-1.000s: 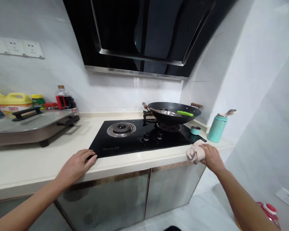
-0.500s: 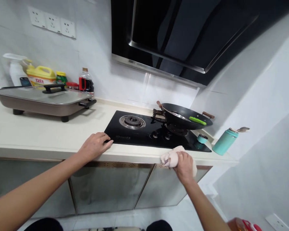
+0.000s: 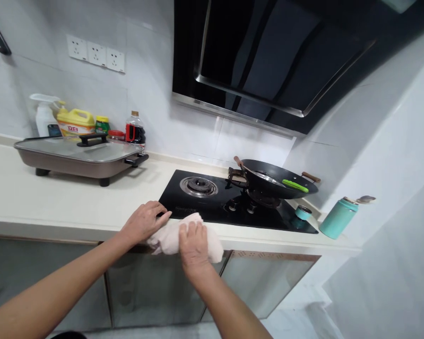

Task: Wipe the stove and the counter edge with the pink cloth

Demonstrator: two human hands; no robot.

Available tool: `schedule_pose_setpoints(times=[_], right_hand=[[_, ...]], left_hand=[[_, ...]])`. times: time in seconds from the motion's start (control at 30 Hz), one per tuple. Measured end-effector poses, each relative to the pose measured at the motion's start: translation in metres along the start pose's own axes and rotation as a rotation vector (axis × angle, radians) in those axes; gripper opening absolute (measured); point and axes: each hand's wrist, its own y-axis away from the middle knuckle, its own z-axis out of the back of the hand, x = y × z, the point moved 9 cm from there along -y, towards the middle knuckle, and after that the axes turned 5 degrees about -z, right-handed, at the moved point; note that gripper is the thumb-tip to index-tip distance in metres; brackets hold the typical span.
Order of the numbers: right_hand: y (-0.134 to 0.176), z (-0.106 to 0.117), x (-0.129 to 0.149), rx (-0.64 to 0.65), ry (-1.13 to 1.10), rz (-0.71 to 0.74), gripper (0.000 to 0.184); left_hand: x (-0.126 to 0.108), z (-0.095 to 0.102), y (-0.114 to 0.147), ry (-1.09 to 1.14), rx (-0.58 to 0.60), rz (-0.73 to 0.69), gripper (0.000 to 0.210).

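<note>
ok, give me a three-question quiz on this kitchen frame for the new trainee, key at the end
1. True or false: the right hand holds the pale cloth at the front edge of the counter.
2. Where does the wok sit? A) left burner B) right burner C) on the lidded pan
3. Fill in: the turquoise bottle stands just to the ___ of the hob.

Key: 1. True. 2. B. 3. right.
</note>
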Motion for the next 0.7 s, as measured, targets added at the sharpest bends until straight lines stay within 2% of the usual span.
schedule_pose_setpoints(times=[0.07,0.17,0.27,0.33,0.5,0.6,0.7], right_hand=[[-0.004,-0.017,0.021,0.056,0.012,0.021,0.038],[-0.004,-0.027,0.031,0.166,0.026,0.086,0.038],[0.002,-0.008,0.019,0.106,-0.008,0.190,0.042],[0.007,0.009,-0.001,0.053,-0.029,0.231,0.046],[0.029,0.052,-0.081,0.067,-0.040,0.238,0.054],[0.047,0.078,-0.150,0.125,0.000,0.196,0.059],[0.068,0.098,-0.234,0.242,0.083,0.133,0.060]], left_hand=[[0.003,0.000,0.000,0.020,0.009,0.027,0.044],[0.005,0.003,0.001,0.029,0.023,0.052,0.047],[0.003,0.006,0.001,0.042,0.039,0.044,0.048],[0.002,0.008,0.002,0.054,0.036,0.034,0.047],[0.003,0.008,0.002,0.070,0.017,0.039,0.046],[0.003,0.005,0.002,0.079,0.020,0.040,0.045],[0.001,0.003,0.003,0.062,0.020,0.041,0.045]])
